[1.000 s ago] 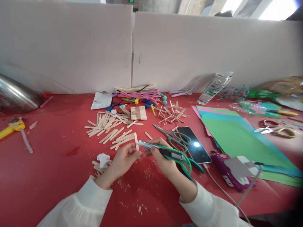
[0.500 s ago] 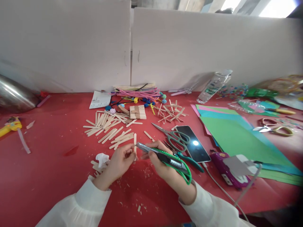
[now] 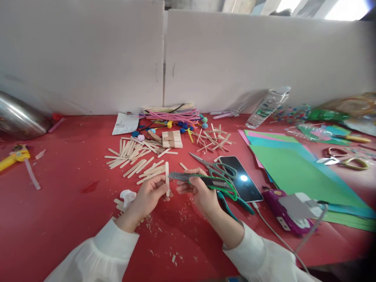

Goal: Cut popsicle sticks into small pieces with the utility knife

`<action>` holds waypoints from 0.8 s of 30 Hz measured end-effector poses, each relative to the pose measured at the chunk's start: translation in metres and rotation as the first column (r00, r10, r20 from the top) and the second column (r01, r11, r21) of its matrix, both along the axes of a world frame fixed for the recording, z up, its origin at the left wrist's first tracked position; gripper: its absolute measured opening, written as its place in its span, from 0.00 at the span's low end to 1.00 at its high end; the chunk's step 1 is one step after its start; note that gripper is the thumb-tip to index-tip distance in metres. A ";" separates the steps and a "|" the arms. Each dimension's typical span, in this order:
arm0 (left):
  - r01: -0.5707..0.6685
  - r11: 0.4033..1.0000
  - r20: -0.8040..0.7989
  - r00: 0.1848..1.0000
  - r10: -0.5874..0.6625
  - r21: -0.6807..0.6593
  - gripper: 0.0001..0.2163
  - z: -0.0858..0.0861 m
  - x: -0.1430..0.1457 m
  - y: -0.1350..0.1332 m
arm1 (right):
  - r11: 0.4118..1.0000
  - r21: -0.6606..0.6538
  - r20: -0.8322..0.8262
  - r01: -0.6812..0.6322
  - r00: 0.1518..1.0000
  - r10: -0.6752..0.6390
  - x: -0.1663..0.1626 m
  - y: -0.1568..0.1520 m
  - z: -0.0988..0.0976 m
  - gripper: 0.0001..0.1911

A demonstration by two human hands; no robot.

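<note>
The left hand (image 3: 148, 196) pinches a single wooden stick (image 3: 167, 176) between thumb and fingertips, gripping its lower end; the stick stands nearly upright above the red table (image 3: 58, 203), just in front of the loose pile of sticks (image 3: 133, 156). The right hand (image 3: 202, 196) is closed around a green-edged utility knife (image 3: 205, 181), fingers wrapped over the body. The knife lies roughly level, with its blade end pointing left and meeting the stick at about mid-length (whether the edge has entered the wood cannot be told). Wood shavings (image 3: 183, 213) are scattered on the table below and between the two hands. A crumpled white tissue (image 3: 128, 196) lies just left of the left hand. Green-handled scissors (image 3: 219, 170) rest just behind the right hand, partly over a phone (image 3: 242, 180) with its screen up. A purple device (image 3: 280, 211) with a cable sits to the right of the phone, near a stack of coloured paper sheets (image 3: 288, 168). Farther back lie a small panel of joined sticks (image 3: 172, 139), pink pipe cleaners (image 3: 174, 116) and a tipped water bottle (image 3: 266, 107) against the white partition (image 3: 235, 58).
</note>
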State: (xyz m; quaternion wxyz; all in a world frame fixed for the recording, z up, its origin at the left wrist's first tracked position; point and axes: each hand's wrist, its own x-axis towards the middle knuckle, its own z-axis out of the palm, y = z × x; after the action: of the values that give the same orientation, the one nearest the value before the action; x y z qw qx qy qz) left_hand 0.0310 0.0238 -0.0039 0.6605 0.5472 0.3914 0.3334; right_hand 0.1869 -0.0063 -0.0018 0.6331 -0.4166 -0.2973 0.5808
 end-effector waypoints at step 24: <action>-0.024 0.997 -0.128 0.991 0.034 0.076 0.04 -0.004 0.000 0.001 | 0.967 0.225 0.583 -0.119 0.811 -0.036 0.008 -0.014 0.001 0.07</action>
State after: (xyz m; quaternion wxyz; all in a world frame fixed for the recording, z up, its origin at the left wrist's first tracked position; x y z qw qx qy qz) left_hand 0.0313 0.0251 -0.0081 0.6080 0.5861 0.4285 0.3212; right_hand 0.1948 -0.0204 -0.0010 0.5460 -0.4844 -0.5569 0.3964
